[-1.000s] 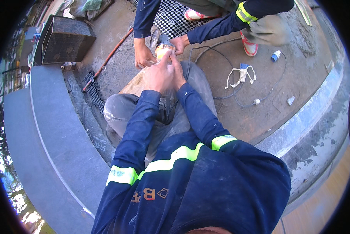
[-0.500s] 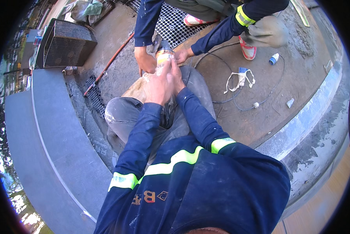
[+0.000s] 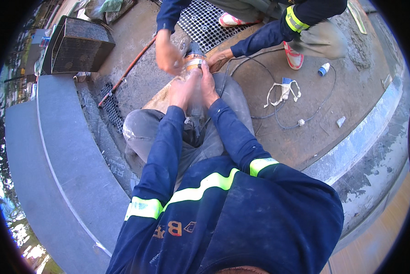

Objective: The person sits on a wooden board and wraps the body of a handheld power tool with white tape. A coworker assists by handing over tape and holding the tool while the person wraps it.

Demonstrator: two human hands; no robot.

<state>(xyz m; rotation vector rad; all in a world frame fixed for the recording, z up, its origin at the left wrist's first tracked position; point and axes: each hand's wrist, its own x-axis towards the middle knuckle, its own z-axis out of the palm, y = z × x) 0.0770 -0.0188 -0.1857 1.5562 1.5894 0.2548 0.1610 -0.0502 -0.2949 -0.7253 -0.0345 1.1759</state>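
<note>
Between my knees an orange-and-grey angle grinder points away from me over a pale, dusty piece. My right hand is wrapped round the grinder's body. My left hand is smeared by motion just beside it, so its grip is unclear. A co-worker's hand is blurred left of the grinder's head; their other hand is low at its right, close to the tool, its fingers partly hidden.
A co-worker crouches opposite. At left lie grey slabs, a dark angular block and a red pipe. At right are cables, a blue-and-white plug, a white strap and a curved ledge. A black mesh lies behind.
My left hand has slid down and left along the grinder, now blurred. The co-worker's left-side hand has lifted from the pale piece toward the grinder's head; their other arm has shifted right.
</note>
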